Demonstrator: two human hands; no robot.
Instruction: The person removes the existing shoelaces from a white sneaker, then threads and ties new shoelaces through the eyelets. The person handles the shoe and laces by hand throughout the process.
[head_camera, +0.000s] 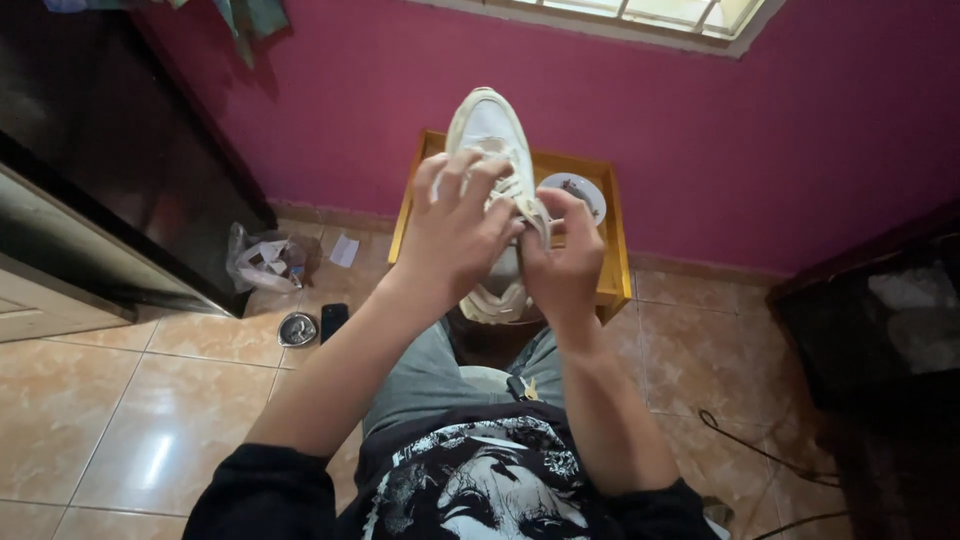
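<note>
shoe (490, 130) white, held above lap, long axis running away from person, toe up toward wall | left hand (450, 235) grip closed on shoe's side and laces | right hand (562, 265) grip pinching laces | behind: yellow bench (612, 250) with plate (585, 190) | tan tile floor (120, 420), magenta wall (800, 130)

Left hand (452, 232) and right hand (562, 262) grip a white sneaker (492, 135) above a yellow table (612, 235).
</note>
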